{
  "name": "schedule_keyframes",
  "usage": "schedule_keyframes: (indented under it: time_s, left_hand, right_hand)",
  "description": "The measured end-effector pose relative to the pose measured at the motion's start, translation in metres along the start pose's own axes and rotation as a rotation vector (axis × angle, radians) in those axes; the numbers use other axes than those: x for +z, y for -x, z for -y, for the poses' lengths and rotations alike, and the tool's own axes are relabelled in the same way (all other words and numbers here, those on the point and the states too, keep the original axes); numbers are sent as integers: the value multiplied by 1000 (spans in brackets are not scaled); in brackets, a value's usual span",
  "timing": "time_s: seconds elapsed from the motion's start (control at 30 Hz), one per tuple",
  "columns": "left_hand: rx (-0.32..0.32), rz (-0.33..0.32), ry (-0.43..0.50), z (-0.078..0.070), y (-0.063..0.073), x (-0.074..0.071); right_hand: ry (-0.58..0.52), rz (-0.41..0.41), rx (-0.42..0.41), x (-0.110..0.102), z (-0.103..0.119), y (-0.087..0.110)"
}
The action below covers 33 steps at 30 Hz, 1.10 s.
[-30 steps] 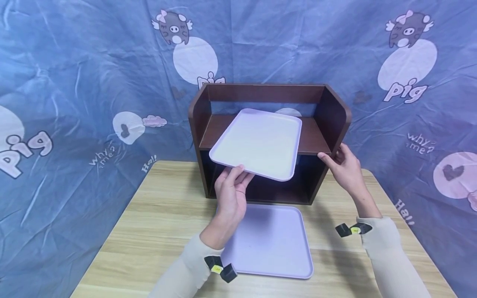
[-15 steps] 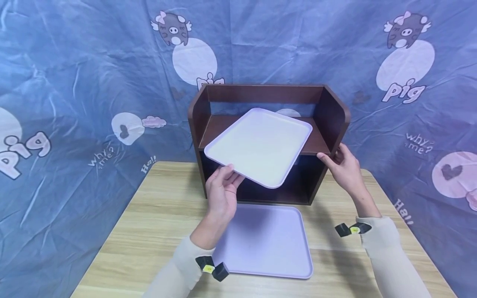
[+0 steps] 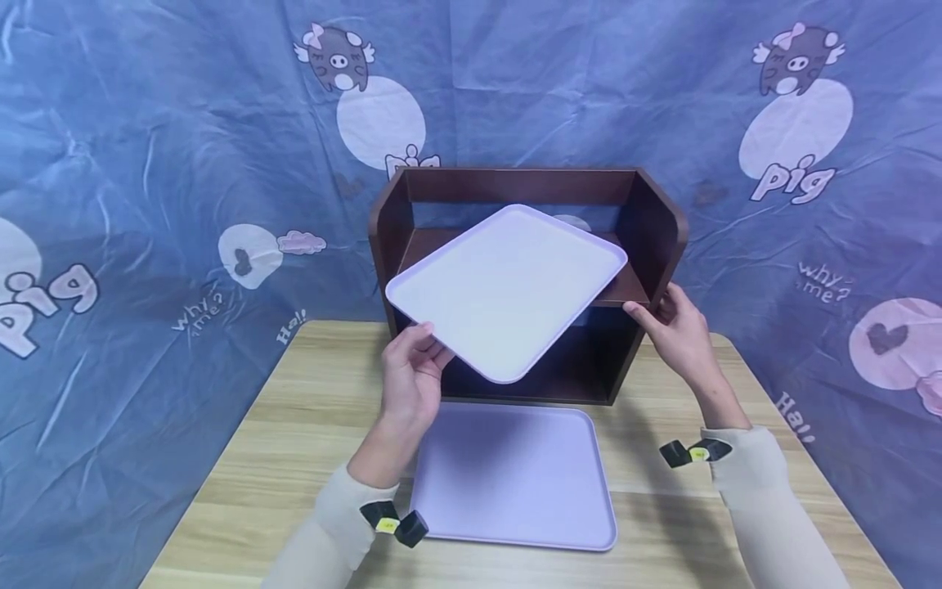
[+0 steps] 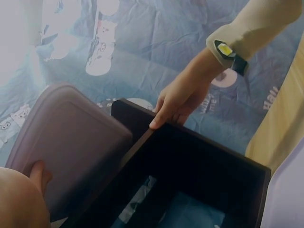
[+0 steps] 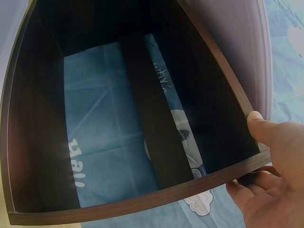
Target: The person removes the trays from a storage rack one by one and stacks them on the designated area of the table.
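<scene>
A pale lilac tray [image 3: 508,286] is held up in front of the upper level of a dark brown two-level shelf [image 3: 522,182]. My left hand [image 3: 410,380] pinches its near left edge, thumb on top and fingers underneath. The tray is turned at an angle, one corner pointing toward me. My right hand [image 3: 679,335] grips the shelf's right side at the height of the middle board, thumb on the front edge, as the right wrist view shows with the right hand [image 5: 270,166]. From below, the left wrist view shows the tray's underside [image 4: 76,142].
A second lilac tray [image 3: 515,483] lies flat on the wooden table [image 3: 294,425] in front of the shelf. Behind the table hangs a blue cloth [image 3: 184,147] printed with pigs. The shelf's lower compartment has a partly open back, with cloth [image 5: 104,118] showing through.
My left hand has moved left, and the raised tray has turned clockwise, its near corner now swinging toward the left. The right hand stays on the shelf.
</scene>
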State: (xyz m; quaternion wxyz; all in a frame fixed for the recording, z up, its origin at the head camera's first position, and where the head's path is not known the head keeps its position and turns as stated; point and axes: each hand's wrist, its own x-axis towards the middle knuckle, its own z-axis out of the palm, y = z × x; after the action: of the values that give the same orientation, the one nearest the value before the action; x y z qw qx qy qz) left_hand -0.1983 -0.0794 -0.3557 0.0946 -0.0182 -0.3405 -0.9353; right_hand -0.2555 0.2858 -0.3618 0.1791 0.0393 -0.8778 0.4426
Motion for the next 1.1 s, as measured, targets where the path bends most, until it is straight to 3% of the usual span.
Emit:
schedule_keyframes:
  time_s: [0.53,0.87,1.1]
  left_hand:
    - [-61,108,-42,-23,-4,-19]
    - [-164,84,-18,-30,-4,-29]
    - [-204,91,-39,-33,-5,-37]
  right_hand:
    - [-6,-28,-24,1,-1,-1]
    - [21,-46,-16,1,-2,-1]
    - [52,-55,-78,-2,-4,-1]
